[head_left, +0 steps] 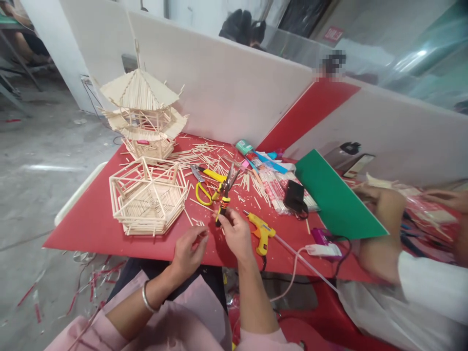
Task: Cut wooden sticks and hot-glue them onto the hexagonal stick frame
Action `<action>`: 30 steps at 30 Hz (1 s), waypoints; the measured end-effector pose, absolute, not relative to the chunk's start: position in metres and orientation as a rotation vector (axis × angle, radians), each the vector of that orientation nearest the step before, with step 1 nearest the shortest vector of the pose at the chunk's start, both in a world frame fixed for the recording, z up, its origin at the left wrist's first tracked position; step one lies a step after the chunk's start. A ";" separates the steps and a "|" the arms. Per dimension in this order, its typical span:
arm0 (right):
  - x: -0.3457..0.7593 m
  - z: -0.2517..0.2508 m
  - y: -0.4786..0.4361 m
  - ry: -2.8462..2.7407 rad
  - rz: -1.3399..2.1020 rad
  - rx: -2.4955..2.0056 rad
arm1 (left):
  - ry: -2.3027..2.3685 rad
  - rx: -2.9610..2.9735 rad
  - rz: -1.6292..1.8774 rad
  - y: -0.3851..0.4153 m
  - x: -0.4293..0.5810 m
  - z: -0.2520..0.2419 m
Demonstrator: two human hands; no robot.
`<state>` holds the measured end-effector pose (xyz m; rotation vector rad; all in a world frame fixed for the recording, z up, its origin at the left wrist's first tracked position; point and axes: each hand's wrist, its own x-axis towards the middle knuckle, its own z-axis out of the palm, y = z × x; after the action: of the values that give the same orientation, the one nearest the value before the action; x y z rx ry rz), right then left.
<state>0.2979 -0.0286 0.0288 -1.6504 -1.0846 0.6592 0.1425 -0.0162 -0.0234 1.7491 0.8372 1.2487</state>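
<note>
My right hand point(237, 233) is closed around the black-and-yellow handles of pliers point(224, 204), whose long pointed metal jaws point away from me. My left hand point(189, 248) is beside it over the table's front edge, its fingers curled into a pinch; anything between the fingertips is too small to name. Left of the hands sits an eight-sided frame of thin wooden sticks point(148, 195). Yellow-handled scissors point(203, 194) and a yellow knife point(215, 174) lie just beyond the pliers. A yellow glue gun point(261, 233) rests to the right of my right hand.
A tiered stick pagoda point(141, 92) stands at the back left of the red table point(84, 222). Loose sticks point(204, 155) are scattered behind the tools. A green board point(334, 200), black box point(294, 196) and cables lie right, near another person's arm point(382, 234). A white partition point(226, 92) rises behind.
</note>
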 end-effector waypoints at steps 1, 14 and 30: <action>0.299 0.030 -0.021 -1.098 0.662 -1.638 | 0.857 1.712 1.227 -0.016 0.142 -0.023; 0.312 0.043 0.066 -1.472 0.161 -2.036 | 0.832 1.680 1.202 -0.013 0.142 -0.020; 0.271 0.042 0.172 -1.851 0.042 -2.222 | 0.763 1.702 1.267 -0.013 0.142 -0.022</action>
<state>0.2714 0.1725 0.0420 -2.2219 -1.8511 0.0419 0.1423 -0.0126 -0.0215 1.7022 0.7630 1.2670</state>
